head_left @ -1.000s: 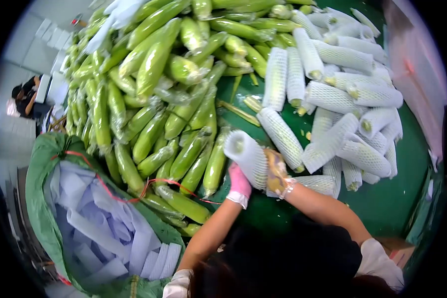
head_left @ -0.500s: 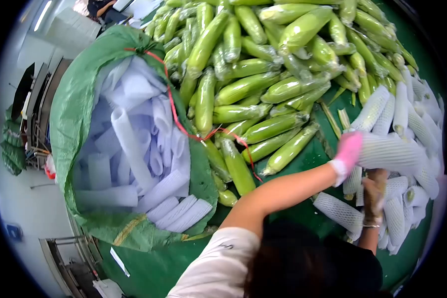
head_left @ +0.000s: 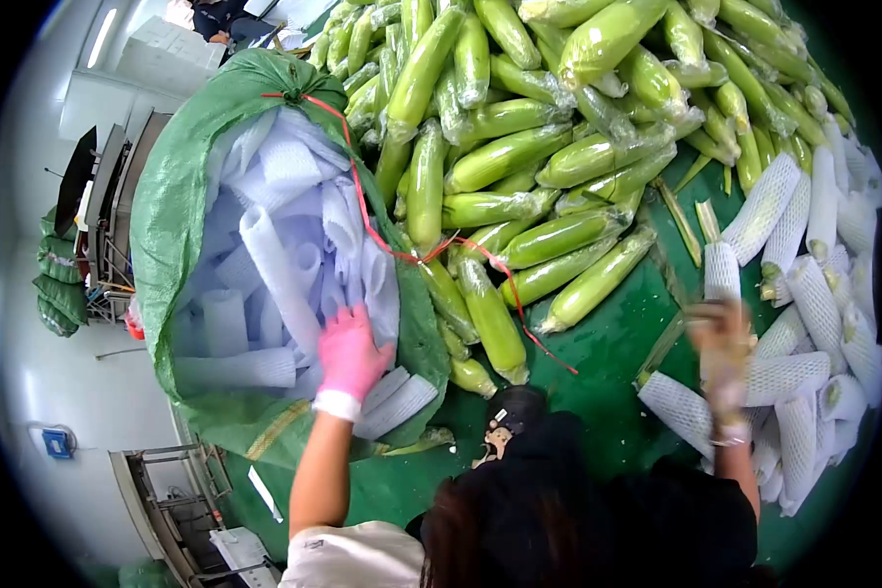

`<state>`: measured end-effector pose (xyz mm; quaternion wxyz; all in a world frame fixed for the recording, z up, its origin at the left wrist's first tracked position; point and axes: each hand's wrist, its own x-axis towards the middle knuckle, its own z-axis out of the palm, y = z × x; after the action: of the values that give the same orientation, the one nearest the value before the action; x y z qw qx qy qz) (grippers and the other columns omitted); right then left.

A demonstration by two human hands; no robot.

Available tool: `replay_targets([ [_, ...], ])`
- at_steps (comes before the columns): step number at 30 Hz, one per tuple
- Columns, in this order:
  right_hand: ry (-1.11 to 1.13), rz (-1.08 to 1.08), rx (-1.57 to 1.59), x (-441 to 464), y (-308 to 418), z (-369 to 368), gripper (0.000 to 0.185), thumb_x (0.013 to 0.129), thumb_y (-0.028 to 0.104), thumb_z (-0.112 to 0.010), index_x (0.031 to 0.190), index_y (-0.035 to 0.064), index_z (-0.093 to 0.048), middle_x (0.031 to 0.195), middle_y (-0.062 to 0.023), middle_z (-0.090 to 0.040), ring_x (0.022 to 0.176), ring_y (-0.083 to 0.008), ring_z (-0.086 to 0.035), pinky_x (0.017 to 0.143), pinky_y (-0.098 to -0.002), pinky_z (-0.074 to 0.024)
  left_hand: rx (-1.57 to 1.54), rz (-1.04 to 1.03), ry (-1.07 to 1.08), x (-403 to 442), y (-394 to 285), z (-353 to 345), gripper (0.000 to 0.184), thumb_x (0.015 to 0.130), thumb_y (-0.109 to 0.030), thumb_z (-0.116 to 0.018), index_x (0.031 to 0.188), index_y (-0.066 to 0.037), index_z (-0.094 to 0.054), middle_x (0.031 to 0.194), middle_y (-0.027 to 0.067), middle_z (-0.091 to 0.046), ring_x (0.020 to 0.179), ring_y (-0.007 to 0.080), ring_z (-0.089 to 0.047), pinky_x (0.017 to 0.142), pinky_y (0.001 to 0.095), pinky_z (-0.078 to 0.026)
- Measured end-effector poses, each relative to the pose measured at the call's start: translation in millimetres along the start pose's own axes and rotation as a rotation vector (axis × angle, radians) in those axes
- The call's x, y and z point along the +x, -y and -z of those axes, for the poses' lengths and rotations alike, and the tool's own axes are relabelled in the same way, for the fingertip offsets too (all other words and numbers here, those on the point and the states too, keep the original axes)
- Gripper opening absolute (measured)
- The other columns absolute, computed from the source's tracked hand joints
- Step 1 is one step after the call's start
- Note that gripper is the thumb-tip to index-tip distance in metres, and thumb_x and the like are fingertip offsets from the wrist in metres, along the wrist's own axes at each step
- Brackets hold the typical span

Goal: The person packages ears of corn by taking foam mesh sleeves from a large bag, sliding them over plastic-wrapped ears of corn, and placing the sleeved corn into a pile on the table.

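My left hand [head_left: 353, 355], in a pink glove with a white cuff, reaches into a green woven sack [head_left: 157, 216]. Its fingers are stretched out over the white foam net sleeves [head_left: 276, 279] inside. On the other side, my right hand [head_left: 723, 358] wears a brownish glove and is smeared by motion. It is at the lower end of a white foam net sleeve [head_left: 722, 269], and I cannot tell whether it grips it. Several net-covered corn cobs [head_left: 784, 377] lie piled around and beyond this hand.
A large heap of film-wrapped green corn cobs [head_left: 505, 159] covers the far middle of the green surface [head_left: 598, 343]. Red string [head_left: 367, 220] trails from the sack across the cobs. Loose stalk pieces [head_left: 678, 220] lie near the net-covered pile. A person [head_left: 220, 20] is at the far left.
My left hand has left the net-covered pile and swung across to the sack. My right hand has moved slightly up. The view has shifted a little.
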<state>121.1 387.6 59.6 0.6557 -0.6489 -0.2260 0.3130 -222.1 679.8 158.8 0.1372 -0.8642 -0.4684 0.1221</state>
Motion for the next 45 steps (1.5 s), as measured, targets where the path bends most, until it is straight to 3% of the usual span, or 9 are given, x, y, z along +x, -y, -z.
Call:
replay_targets([
  [7,0.532,0.577,-0.415,35.3,52.7,-144.1,0.059,0.083,0.036,-0.065,0.131,0.0059,-0.047,0.129,-0.0162,-0.048,0.110,-0.0366,-0.050,0.095,-0.0416,-0.0410,-1.203,-0.368,0.254,23.8,-96.1,59.3,0.021,0.086,-0.013,-0.064,0.102,-0.002,-0.055,0.085,0.0005,-0.057,0.079,0.0060,-0.052,0.069,0.0232,-0.045],
  [15,0.034,-0.056,0.438,39.0,-40.6,-93.0,0.028,0.086,0.021,-0.067,0.104,0.0029,-0.056,0.089,-0.0042,-0.059,0.078,-0.0121,-0.057,0.074,-0.0252,-0.0482,-2.179,-0.144,0.953,48.0,-215.1,-25.1,0.044,0.097,-0.036,-0.046,0.123,-0.001,-0.050,0.107,0.0067,-0.060,0.103,0.0154,-0.054,0.091,0.0266,-0.042],
  [21,0.019,-0.208,0.696,26.0,-84.8,-113.5,0.020,0.094,0.024,-0.051,0.103,0.0076,-0.055,0.094,-0.0063,-0.060,0.088,-0.0133,-0.056,0.079,-0.0294,-0.0478,-1.930,-0.133,0.521,28.3,-258.0,-67.1,0.037,0.089,-0.021,-0.059,0.116,0.003,-0.052,0.114,0.0135,-0.054,0.110,0.0200,-0.051,0.099,0.0312,-0.038],
  [23,-0.022,-0.140,-0.309,49.5,-126.4,-100.3,0.017,0.092,0.021,-0.052,0.096,0.0054,-0.057,0.085,-0.0100,-0.061,0.081,-0.0177,-0.059,0.073,-0.0317,-0.0502,-2.141,-0.004,0.584,31.2,-245.2,-68.9,0.027,0.089,-0.015,-0.059,0.108,0.002,-0.054,0.106,0.0104,-0.056,0.101,0.0176,-0.054,0.093,0.0298,-0.041],
  [25,0.574,-0.467,1.379,73.7,-200.8,-95.4,0.015,0.092,0.021,-0.053,0.097,0.0068,-0.058,0.086,-0.0104,-0.062,0.078,-0.0231,-0.061,0.072,-0.0386,-0.0524,-2.716,0.200,0.725,41.7,-238.9,-43.1,0.015,0.090,-0.012,-0.057,0.101,-0.002,-0.055,0.093,0.0041,-0.058,0.090,0.0127,-0.055,0.082,0.0261,-0.045],
  [26,0.315,-0.378,1.240,64.4,-182.6,-103.1,0.019,0.091,0.021,-0.054,0.102,0.0057,-0.057,0.096,-0.0108,-0.062,0.087,-0.0236,-0.062,0.079,-0.0384,-0.0519,-2.744,0.358,0.558,48.3,-232.7,-48.5,0.013,0.090,-0.014,-0.058,0.097,-0.005,-0.054,0.086,0.0027,-0.058,0.085,0.0138,-0.056,0.078,0.0278,-0.046],
  [29,-0.067,-0.541,1.081,48.6,-103.8,-131.7,0.027,0.091,0.020,-0.057,0.110,0.0014,-0.056,0.103,-0.0113,-0.064,0.090,-0.0243,-0.063,0.080,-0.0375,-0.0525,-1.646,0.002,-0.191,78.4,-225.8,-103.8,0.017,0.088,-0.018,-0.060,0.091,-0.006,-0.048,0.079,0.0069,-0.058,0.072,0.0209,-0.058,0.066,0.0347,-0.047],
  [36,-0.119,-0.279,0.536,9.6,-185.0,-133.3,0.024,0.089,0.023,-0.065,0.097,0.0016,-0.056,0.089,-0.0054,-0.062,0.077,-0.0134,-0.056,0.068,-0.0285,-0.0471,-0.776,-0.059,-0.051,26.1,-246.8,-104.5,0.060,0.084,-0.053,-0.055,0.113,-0.001,-0.049,0.096,0.0246,-0.060,0.076,0.0387,-0.063,0.059,0.0463,-0.049],
  [45,-0.136,-0.126,-0.056,-60.5,-49.4,-62.8,0.023,0.088,0.019,-0.062,0.083,-0.0007,-0.051,0.073,-0.0044,-0.055,0.069,-0.0109,-0.051,0.060,-0.0278,-0.0432,-2.066,-0.103,1.487,-24.0,-250.5,-123.3,0.038,0.094,-0.029,-0.056,0.120,-0.001,-0.055,0.099,0.0015,-0.064,0.087,0.0094,-0.058,0.080,0.0267,-0.048],
])
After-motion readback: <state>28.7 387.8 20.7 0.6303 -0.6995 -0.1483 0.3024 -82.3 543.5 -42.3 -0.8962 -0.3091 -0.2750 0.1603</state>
